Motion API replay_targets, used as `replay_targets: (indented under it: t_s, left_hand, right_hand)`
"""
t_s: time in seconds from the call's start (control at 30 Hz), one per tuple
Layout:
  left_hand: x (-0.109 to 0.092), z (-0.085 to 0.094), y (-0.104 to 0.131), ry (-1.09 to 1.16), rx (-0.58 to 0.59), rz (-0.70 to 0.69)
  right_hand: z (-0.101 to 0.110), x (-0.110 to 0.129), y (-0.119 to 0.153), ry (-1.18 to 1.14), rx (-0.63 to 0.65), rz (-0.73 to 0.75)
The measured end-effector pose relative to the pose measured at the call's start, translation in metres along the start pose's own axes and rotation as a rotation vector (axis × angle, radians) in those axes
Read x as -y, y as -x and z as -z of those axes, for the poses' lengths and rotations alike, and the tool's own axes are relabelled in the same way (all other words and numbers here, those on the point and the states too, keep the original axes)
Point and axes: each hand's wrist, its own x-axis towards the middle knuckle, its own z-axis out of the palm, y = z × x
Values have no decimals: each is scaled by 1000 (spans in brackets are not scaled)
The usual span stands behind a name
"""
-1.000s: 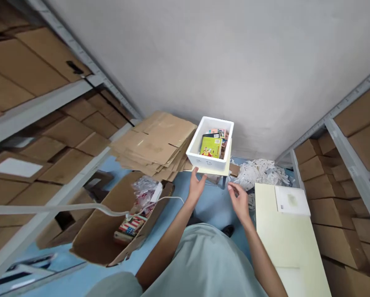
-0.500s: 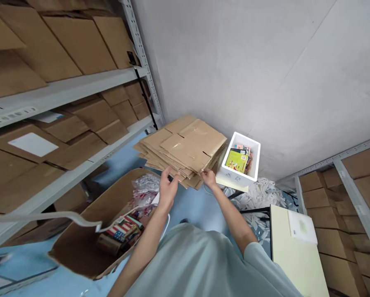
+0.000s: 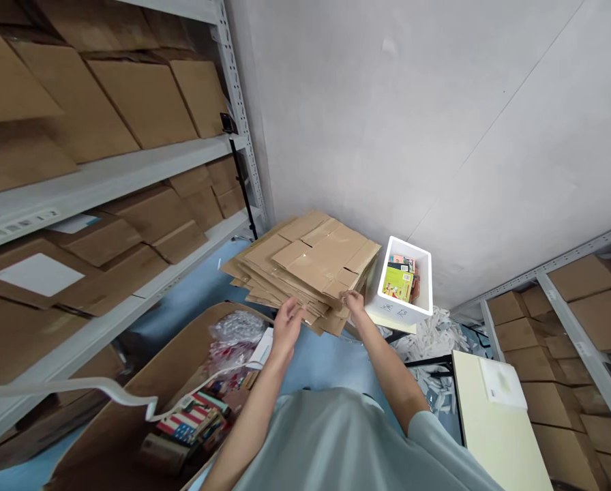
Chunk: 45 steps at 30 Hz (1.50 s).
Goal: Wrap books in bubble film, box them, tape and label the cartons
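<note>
While the near edge of the flattened cardboard (image 3: 326,256) is touched by the half-curled left hand (image 3: 287,329), its near right corner is met by the nearly closed right hand (image 3: 355,303); whether any sheet is gripped cannot be told. The pile is flanked by a white box (image 3: 412,316) and backed by the wall (image 3: 387,136).

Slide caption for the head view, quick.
Left hand and right hand at the near edge of stacked flat cardboard, beside a white box.

Pale grey wall (image 3: 387,123), blue floor (image 3: 333,368), grey metal shelving (image 3: 106,176) at left, metal rack (image 3: 584,344) at right, cream tabletop (image 3: 494,423)
</note>
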Motion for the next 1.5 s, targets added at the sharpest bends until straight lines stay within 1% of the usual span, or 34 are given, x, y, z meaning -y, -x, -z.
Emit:
replay_targets:
  t_s: [0.1, 0.17, 0.23, 0.33, 0.4, 0.47, 0.57, 0.63, 0.7, 0.77, 0.83, 0.87, 0.93, 1.03, 1.1, 1.17, 1.23, 1.3, 1.4, 1.47, 1.5]
  left_hand:
    - [-7, -13, -14, 103, 49, 80]
    - [-14, -26, -27, 166, 75, 118]
    - [-23, -40, -41, 191, 101, 121]
    - [-39, -59, -61, 257, 129, 146]
    - [-48, -67, -69, 322, 132, 170]
    - [-55, -71, -70, 360, 141, 169]
    - [-64, -76, -60, 482, 191, 172]
    - [-71, -82, -51, 593, 249, 185]
    - [-79, -95, -42, 627, 328, 184]
    - [-87, -117, -33, 593, 416, 169]
    - [-92, -147, -22, 534, 506, 159]
    - [-93, -165, -16, 500, 550, 158]
    - [-91, -205, 2, 429, 641, 171]
    - [-78, -273, 43, 299, 808, 203]
    - [-63, -317, 80, 176, 920, 216]
    - [-46, -358, 123, 58, 1047, 193]
    - [-28, -395, 169, -3, 1202, 147]
    - [-10, -429, 215, -20, 1353, 117]
    - [20, -482, 283, -60, 1547, 99]
    - [43, -518, 328, -92, 1654, 69]
    - [55, -536, 350, -103, 1695, 49]
  right_hand:
    - [3, 14, -3, -106, -35, -9]
    - [5, 23, -3, -167, -39, 6]
    - [7, 33, -1, -207, -43, 31]
    - [10, 46, 7, -237, -33, 93]
    - [14, 55, 16, -243, 1, 169]
    - [20, 62, 28, -233, 36, 247]
    - [36, 68, 51, -208, 43, 316]
    - [52, 65, 68, -201, 28, 314]
    - [73, 57, 84, -210, 13, 265]
    - [103, 46, 99, -225, -26, 198]
    - [144, 34, 116, -233, -137, 150]
    - [168, 30, 126, -233, -222, 138]
    - [224, 24, 151, -217, -441, 140]
    - [316, 23, 208, -102, -829, 184]
    - [377, 24, 256, 44, -1080, 209]
    - [432, 21, 306, 192, -1287, 208]
    - [482, 13, 356, 296, -1440, 180]
    - [525, -3, 401, 344, -1538, 138]
    - [577, -36, 463, 350, -1604, 73]
    - [601, -62, 502, 347, -1639, 30]
    - [609, -75, 519, 344, -1658, 8]
